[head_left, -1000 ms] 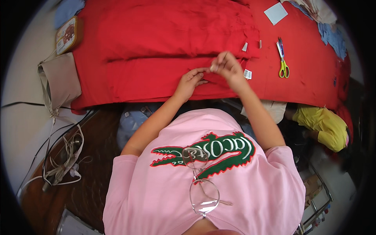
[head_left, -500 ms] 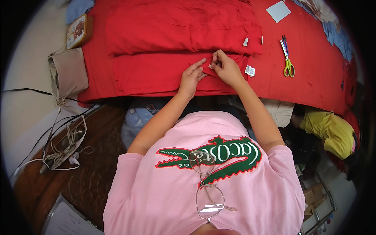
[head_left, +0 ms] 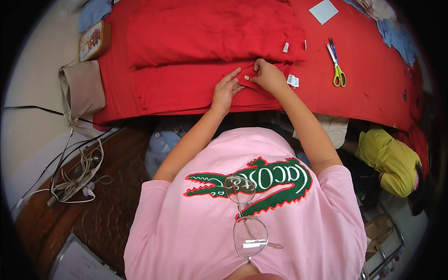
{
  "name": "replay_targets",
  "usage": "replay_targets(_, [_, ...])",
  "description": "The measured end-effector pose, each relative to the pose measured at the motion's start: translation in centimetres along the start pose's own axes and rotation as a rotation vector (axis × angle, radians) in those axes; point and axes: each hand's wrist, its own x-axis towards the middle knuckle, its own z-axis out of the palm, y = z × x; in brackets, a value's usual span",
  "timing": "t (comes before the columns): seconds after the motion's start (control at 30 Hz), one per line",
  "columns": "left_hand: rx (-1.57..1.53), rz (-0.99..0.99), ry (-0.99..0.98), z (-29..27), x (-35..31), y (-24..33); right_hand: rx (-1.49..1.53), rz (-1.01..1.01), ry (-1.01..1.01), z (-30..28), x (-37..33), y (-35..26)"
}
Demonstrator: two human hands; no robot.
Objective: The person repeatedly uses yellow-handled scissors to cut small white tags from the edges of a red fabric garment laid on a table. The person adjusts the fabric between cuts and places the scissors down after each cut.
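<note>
My left hand (head_left: 225,91) lies on a folded red cloth (head_left: 177,88), its index finger stretched out and the other fingers apart. Across from it, my right hand (head_left: 269,77) has its fingers curled, thumb and fingertips pinching the red cloth. Between the two hands a tiny white label (head_left: 246,77) shows on the fabric. White printed tags (head_left: 292,80) hang at the cloth's right edge, beside my right wrist. What lies under my right palm is hidden.
Another folded red cloth (head_left: 186,32) lies farther back. Scissors with yellow-green handles (head_left: 339,77) and a white card (head_left: 324,11) are on the red table covering at right. A beige bag (head_left: 81,88) and a tub (head_left: 93,41) sit left. A person in yellow (head_left: 389,158) is low at right.
The small white label, earlier at my right fingertips, now shows uncovered between the hands. The whole view has shifted slightly; both hands stay in nearly the same place on the cloth.
</note>
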Motion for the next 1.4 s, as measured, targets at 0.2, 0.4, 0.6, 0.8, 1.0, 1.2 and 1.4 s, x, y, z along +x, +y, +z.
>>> replay_targets(0.2, [0.289,0.186,-0.065,-2.2,-1.0,-0.1,0.163,-0.312,0.292,-0.7,-5.2,5.4])
replay_targets(0.4, [1.228,0.646,0.227,-7.0,-8.7,4.0,-0.043,-0.411,0.477,-0.4,-10.9,7.6])
replay_targets(0.6, [1.376,0.675,0.434,-11.3,-10.5,4.6,0.188,-0.236,0.634,-4.1,-11.4,6.3])
replay_targets(0.8, [1.557,0.727,0.768,-15.9,-9.7,8.1,0.218,-0.035,0.458,-4.3,-13.3,13.8])
replay_targets(1.0, [1.405,0.55,0.84,-23.0,-11.5,15.4,0.535,0.149,0.124,-5.3,-12.5,15.2])
replay_targets(1.2, [0.783,-0.028,0.233,-22.3,-5.5,31.9,0.721,-0.045,0.05,-17.9,-3.7,2.8])
replay_targets(1.4, [0.339,0.395,0.054,-16.2,8.1,37.9,1.293,-0.418,0.542,-17.3,13.0,8.7])
